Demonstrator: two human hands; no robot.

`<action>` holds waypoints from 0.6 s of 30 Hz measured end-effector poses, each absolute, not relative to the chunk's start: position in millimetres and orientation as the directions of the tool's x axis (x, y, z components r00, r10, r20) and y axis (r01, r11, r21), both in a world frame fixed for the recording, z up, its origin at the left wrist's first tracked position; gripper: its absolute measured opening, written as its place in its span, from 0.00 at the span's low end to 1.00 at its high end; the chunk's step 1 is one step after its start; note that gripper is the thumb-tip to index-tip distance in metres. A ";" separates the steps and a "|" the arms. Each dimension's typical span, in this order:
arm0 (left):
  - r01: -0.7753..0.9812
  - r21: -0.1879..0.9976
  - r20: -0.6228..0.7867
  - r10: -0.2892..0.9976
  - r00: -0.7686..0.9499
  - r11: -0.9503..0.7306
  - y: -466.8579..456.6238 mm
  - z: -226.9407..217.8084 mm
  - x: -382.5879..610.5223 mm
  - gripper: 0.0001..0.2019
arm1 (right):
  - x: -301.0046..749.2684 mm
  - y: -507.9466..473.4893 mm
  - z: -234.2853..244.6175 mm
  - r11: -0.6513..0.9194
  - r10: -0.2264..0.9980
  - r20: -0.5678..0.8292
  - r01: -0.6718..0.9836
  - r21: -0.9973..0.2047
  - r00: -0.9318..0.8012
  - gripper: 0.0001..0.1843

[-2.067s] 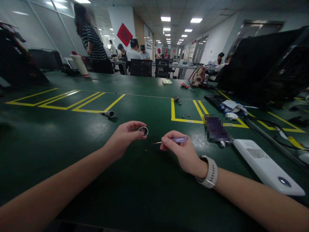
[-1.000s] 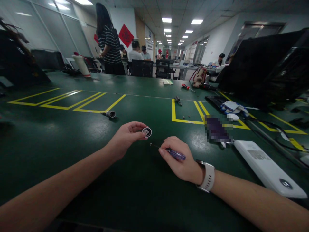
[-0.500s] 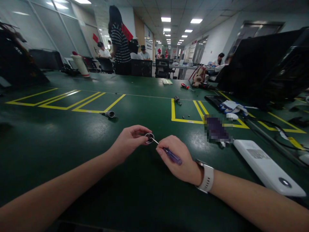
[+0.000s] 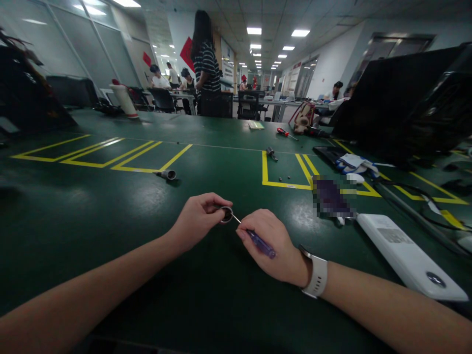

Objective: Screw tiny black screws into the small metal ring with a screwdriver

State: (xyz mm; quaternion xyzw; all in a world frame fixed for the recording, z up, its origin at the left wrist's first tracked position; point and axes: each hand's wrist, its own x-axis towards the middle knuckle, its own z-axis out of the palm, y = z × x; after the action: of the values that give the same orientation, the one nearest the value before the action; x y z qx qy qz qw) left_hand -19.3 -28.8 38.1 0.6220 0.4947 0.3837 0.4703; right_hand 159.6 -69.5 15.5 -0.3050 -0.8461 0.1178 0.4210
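Note:
My left hand (image 4: 197,219) pinches a small round metal ring-shaped part (image 4: 227,221) by its left side, its dark opening turned toward me. Closed around the purple handle of a screwdriver (image 4: 261,243) is my right hand (image 4: 271,246). The screwdriver's thin shaft slants up and left, its tip at the opening of the ring-shaped part; whether it touches inside is hidden. Both hands are just above the green table (image 4: 206,295). Beyond my left hand lies a dark cylindrical metal part (image 4: 169,174) with a wide open end.
Inside the yellow tape (image 4: 264,167) lie another metal connector-like part (image 4: 271,153) and tiny pieces. Farther back is a red screwdriver (image 4: 283,132). To the right are a white power bank (image 4: 405,253), gloves (image 4: 356,163), cables and a black monitor (image 4: 398,98). People occupy the background.
Both hands have shifted slightly; the ring-shaped part is a little lower and tilted differently, and the purple screwdriver has dipped with it. A person in stripes has moved right in the background.

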 end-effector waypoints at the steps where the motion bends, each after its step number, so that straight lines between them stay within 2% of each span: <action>1: 0.251 0.966 0.011 0.976 0.216 -0.067 -28.7 37.9 -19.5 0.08 | 159.4 -70.0 15.7 0.784 0.619 0.631 0.422 -0.456 -0.468 0.04; 6: 0.207 0.978 -0.051 0.969 0.242 0.000 -26.2 38.3 -22.0 0.10 | 158.6 -69.6 14.5 0.750 0.660 0.646 0.398 -0.528 -0.384 0.02; 10: 0.194 0.980 -0.097 0.950 0.296 0.040 -20.4 33.5 -25.3 0.22 | 161.0 -67.2 15.4 0.679 0.731 0.636 0.347 -0.647 -0.248 0.04; 12: 0.234 0.972 -0.062 0.942 0.329 -0.017 -16.0 28.4 -27.3 0.25 | 163.2 -64.9 16.1 0.615 0.788 0.580 0.300 -0.729 -0.207 0.05; 15: 0.365 0.908 0.071 0.934 0.349 -0.205 -8.3 21.4 -30.4 0.22 | 166.4 -59.5 14.4 0.502 0.863 0.472 0.204 -0.840 -0.181 0.06; 18: 0.573 0.699 0.240 0.895 0.375 -0.427 1.3 19.3 -32.1 0.19 | 168.0 -52.0 9.8 0.390 0.912 0.378 0.051 -0.919 -0.160 0.07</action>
State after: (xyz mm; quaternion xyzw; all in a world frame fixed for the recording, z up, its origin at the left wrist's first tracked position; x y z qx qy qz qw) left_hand -32.1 1.3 19.3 0.7867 0.4666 0.3078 0.2618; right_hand 168.0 -52.0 9.8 -0.3740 -0.6440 0.4065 0.5293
